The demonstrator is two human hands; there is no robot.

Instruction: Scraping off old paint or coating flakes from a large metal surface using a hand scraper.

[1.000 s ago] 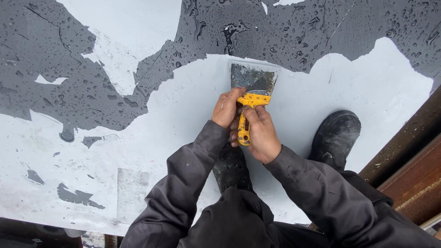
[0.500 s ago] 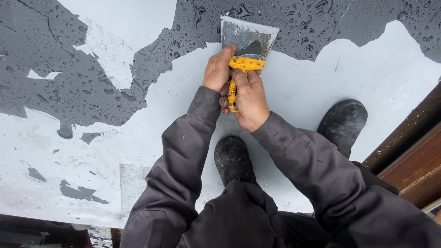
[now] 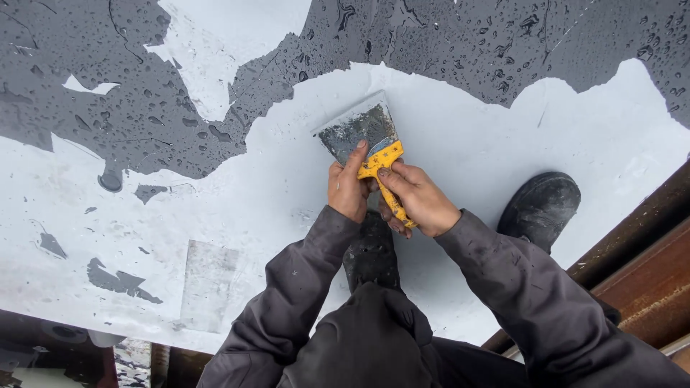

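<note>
Both my hands hold a wide scraper (image 3: 363,133) with a yellow handle and a dirty metal blade. My right hand (image 3: 420,201) wraps the handle. My left hand (image 3: 347,188) grips beside it, with a finger pressed on the back of the blade. The blade rests tilted on a pale, scraped surface (image 3: 273,194), a little below the edge of a wet dark grey coating (image 3: 445,50) that covers the far part.
My two black boots (image 3: 540,208) (image 3: 370,251) stand on the pale surface. A rusty brown metal beam (image 3: 647,266) runs along the right edge. The near left edge of the surface drops off to a dark area (image 3: 65,359). Grey patches (image 3: 118,282) remain at left.
The scraper and both hands have pulled back from the dark coating's edge toward me and tilted left. The view has shifted slightly.
</note>
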